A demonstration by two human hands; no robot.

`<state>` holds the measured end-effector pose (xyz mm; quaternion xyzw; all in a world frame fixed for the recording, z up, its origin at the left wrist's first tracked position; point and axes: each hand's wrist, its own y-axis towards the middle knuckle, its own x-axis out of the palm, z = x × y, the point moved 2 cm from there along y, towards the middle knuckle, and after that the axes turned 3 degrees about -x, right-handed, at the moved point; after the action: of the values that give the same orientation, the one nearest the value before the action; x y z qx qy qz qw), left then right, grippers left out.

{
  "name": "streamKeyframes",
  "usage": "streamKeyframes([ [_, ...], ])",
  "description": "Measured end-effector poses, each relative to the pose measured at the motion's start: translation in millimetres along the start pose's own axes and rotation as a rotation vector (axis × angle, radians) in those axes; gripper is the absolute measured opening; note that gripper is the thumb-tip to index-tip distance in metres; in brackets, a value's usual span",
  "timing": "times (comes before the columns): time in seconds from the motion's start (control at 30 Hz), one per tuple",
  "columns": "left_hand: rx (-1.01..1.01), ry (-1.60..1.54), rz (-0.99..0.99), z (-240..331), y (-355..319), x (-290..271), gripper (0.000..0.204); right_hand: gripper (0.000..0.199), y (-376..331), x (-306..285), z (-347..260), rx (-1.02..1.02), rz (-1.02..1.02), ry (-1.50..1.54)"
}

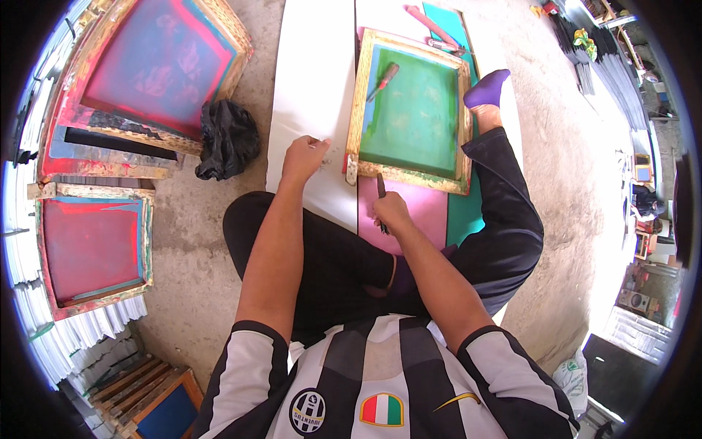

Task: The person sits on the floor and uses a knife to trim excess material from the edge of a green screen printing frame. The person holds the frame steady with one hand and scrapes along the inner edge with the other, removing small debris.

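Observation:
A wood-framed printing screen [354, 124] with green mesh lies flat in front of me. My right hand [393, 211] is closed around a slim dark tool [381, 186]. One end of that tool points up at the frame's near rail; its exact kind is hard to make out. My left hand [304, 158] hovers over the white board [311, 66], left of the frame's near corner. Its fingers are curled together, and whatever they may hold is too small to see. On the mesh rests a screwdriver-like tool [385, 80] with a dark handle and reddish shaft.
Pink [424, 205] and teal sheets [469, 212] lie under the frame. Beyond it are a red bar-shaped object [430, 24] and a metal tool [446, 47]. My purple-socked foot [486, 89] flanks the frame. Leftward are a black plastic bag [228, 139] and other screens [150, 227].

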<state>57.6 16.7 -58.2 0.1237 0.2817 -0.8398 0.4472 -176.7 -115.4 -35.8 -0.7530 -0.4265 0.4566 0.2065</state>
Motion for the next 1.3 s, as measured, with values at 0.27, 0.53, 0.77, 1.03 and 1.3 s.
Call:
streamKeyframes([
  [0.27,0.016,0.127,0.041,5,-4,-1,0.053,0.025,-1,3,-1,0.032,0.03,0.144],
  [0.53,-0.11,0.159,-0.063,15,-4,1,0.054,0.023,9,5,10,-0.039,0.025,0.128],
  [0.77,-0.11,0.166,-0.078,2,-1,3,0.054,0.018,11,12,15,0.001,-0.06,0.344],
  [1.03,0.032,0.008,-0.11,20,-16,-1,0.041,0.017,6,14,19,-0.015,-0.337,0.675],
  [1.3,0.118,-0.145,-0.424,48,-52,-18,0.038,0.022,-25,25,-68,-0.071,-0.516,0.637],
])
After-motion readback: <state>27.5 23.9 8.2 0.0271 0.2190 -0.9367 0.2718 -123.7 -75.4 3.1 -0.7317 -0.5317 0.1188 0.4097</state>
